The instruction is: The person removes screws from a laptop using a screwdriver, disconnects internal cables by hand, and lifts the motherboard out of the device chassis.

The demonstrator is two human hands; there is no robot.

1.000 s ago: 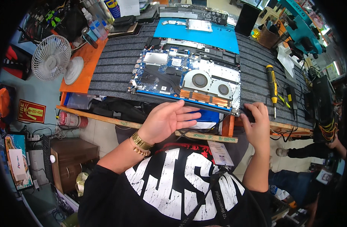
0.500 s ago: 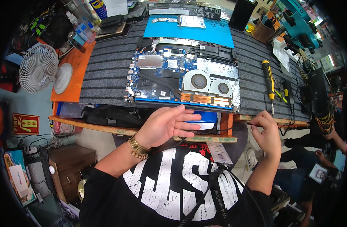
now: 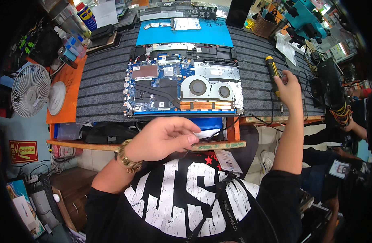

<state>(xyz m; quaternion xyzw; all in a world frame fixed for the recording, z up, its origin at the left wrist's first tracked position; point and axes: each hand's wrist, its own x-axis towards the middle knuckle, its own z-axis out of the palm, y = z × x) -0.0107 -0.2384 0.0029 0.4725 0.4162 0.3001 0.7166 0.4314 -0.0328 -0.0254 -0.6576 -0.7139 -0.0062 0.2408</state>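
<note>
An opened laptop (image 3: 151, 91) lies on the striped grey mat, its blue circuit board, two fans and copper heat pipe exposed. My left hand (image 3: 163, 137) is just below its near edge, thumb and fingertips pinched together on a thin black cable (image 3: 208, 139). To the right, my right hand (image 3: 291, 91) is over the mat beside a yellow-and-black screwdriver (image 3: 271, 67). Its thumb lies at the screwdriver's handle, and a gap shows between thumb and fingers; the other fingers are partly hidden. The screwdriver's shaft points toward me.
Behind the laptop lie a blue mat (image 3: 186, 36) with a silver drive (image 3: 186, 24) and a long black battery (image 3: 178, 13). A white fan (image 3: 30, 91) stands left. A teal microscope (image 3: 305, 20) and a woven basket (image 3: 263, 26) are at the right; an open drawer (image 3: 230, 145) juts below the bench edge.
My right hand has moved up from the bench edge to the screwdriver, letting go of the cable. My left hand has turned over and its spread fingers have closed. The view has shifted.
</note>
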